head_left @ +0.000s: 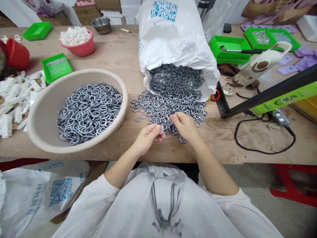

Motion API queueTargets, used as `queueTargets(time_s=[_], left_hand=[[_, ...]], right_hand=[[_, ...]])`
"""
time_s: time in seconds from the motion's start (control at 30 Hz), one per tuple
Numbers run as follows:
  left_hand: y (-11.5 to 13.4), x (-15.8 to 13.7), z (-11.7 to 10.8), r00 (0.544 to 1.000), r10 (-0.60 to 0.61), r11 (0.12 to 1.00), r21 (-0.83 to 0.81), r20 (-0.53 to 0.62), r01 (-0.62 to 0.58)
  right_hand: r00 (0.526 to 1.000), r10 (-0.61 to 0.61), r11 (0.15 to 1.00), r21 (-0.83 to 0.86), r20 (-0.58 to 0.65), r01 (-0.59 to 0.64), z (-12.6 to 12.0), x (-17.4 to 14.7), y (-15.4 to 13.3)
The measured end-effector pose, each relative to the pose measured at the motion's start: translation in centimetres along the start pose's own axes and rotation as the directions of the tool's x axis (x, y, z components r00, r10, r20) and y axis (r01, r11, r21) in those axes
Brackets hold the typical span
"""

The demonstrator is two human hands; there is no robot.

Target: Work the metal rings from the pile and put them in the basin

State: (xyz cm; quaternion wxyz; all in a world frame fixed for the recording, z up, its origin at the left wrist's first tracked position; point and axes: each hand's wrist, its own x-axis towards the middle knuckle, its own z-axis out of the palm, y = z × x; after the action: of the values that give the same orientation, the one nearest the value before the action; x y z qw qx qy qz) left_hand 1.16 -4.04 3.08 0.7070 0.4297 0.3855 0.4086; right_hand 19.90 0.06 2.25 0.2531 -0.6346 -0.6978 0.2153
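My left hand (148,138) is closed, with a grey ring (161,129) pinched between thumb and fingertip. Just right of it, my right hand (185,126) is over the front of a loose ring pile (158,107), thumb and finger pressed together; whatever is between them cannot be made out. The pile spills from the mouth of a white sack (175,49) lying on its side, which holds many more rings. To the left, a wide beige basin (42,132) contains a heap of similar grey rings (90,112).
On the left are white plastic pieces (18,99), a green tray (57,67) and a pink bowl (84,49). At right stand a black metal frame (267,94), a bottle (255,71) and a looped black cable (237,138). Another person's hands (282,10) show at the far right.
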Motion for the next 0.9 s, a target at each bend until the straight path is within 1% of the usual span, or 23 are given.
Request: queueTargets(time_s=[0.1, 0.17, 0.27, 0.33, 0.4, 0.43, 0.5, 0.53, 0.57, 0.63, 0.7, 0.73, 0.77, 0.83, 0.9], left_hand=[[-0.3, 0.3, -2.3, 0.991, 0.035, 0.999, 0.009, -0.131, -0.034], [-0.4, 0.6, -3.5, 0.982, 0.049, 0.999, 0.001, -0.184, -0.050], [-0.4, 1.0, -4.3, 0.969, 0.033, 0.999, -0.034, -0.243, -0.043], [-0.2, 1.3, -4.3, 0.964, -0.018, 0.997, -0.081, -0.265, -0.004], [-0.1, 1.8, -3.8, 0.964, -0.073, 0.990, -0.132, -0.256, 0.039], [-0.1, 2.2, -3.4, 0.964, -0.090, 0.987, -0.149, -0.251, 0.053], [-0.3, 2.9, -2.4, 0.963, -0.087, 0.989, -0.136, -0.257, 0.053], [-0.5, 3.2, -1.9, 0.963, -0.068, 0.994, -0.105, -0.262, 0.041], [-0.6, 3.5, -1.3, 0.964, -0.037, 0.998, -0.063, -0.263, 0.021], [-0.9, 4.0, -0.4, 0.969, 0.046, 0.999, 0.021, -0.243, -0.042], [-1.0, 4.2, 0.4, 0.968, 0.118, 0.993, 0.058, -0.223, -0.107], [-1.0, 4.3, 0.6, 0.966, 0.139, 0.990, 0.061, -0.219, -0.128], [-0.9, 4.3, 0.9, 0.965, 0.147, 0.989, 0.058, -0.216, -0.138], [-0.6, 4.1, 1.3, 0.970, 0.135, 0.991, 0.039, -0.204, -0.130], [-0.4, 3.8, 1.9, 0.980, 0.097, 0.995, 0.009, -0.175, -0.097]], right_hand=[[0.997, -0.011, 0.963, -0.266, 0.082, 0.033, 0.9, 0.8, -0.9], [0.991, 0.000, 0.928, -0.370, 0.133, 0.049, 1.5, 1.2, -1.6], [0.987, 0.034, 0.905, -0.424, 0.160, 0.038, 2.1, 1.8, -2.1], [0.990, 0.041, 0.917, -0.398, 0.136, 0.016, 2.1, 2.1, -1.9], [0.995, 0.041, 0.953, -0.304, 0.093, -0.011, 1.8, 2.2, -1.6], [0.997, 0.038, 0.975, -0.221, 0.074, -0.021, 1.7, 2.1, -1.5], [0.997, 0.037, 0.999, 0.012, 0.061, -0.038, 1.5, 1.7, -1.5], [0.997, 0.036, 0.989, 0.141, 0.068, -0.046, 1.5, 1.5, -1.5], [0.996, 0.035, 0.963, 0.264, 0.079, -0.055, 1.5, 1.2, -1.6], [0.994, 0.034, 0.875, 0.477, 0.108, -0.082, 1.8, 0.7, -1.8], [0.990, 0.037, 0.774, 0.623, 0.135, -0.114, 2.1, 0.3, -1.9], [0.989, 0.041, 0.737, 0.664, 0.140, -0.125, 2.2, 0.1, -1.9], [0.991, 0.052, 0.719, 0.683, 0.126, -0.124, 2.2, -0.1, -1.9], [0.996, 0.081, 0.734, 0.674, 0.025, -0.077, 2.0, -0.7, -1.7], [0.994, 0.071, 0.760, 0.649, -0.088, 0.004, 1.5, -1.3, -1.6]])
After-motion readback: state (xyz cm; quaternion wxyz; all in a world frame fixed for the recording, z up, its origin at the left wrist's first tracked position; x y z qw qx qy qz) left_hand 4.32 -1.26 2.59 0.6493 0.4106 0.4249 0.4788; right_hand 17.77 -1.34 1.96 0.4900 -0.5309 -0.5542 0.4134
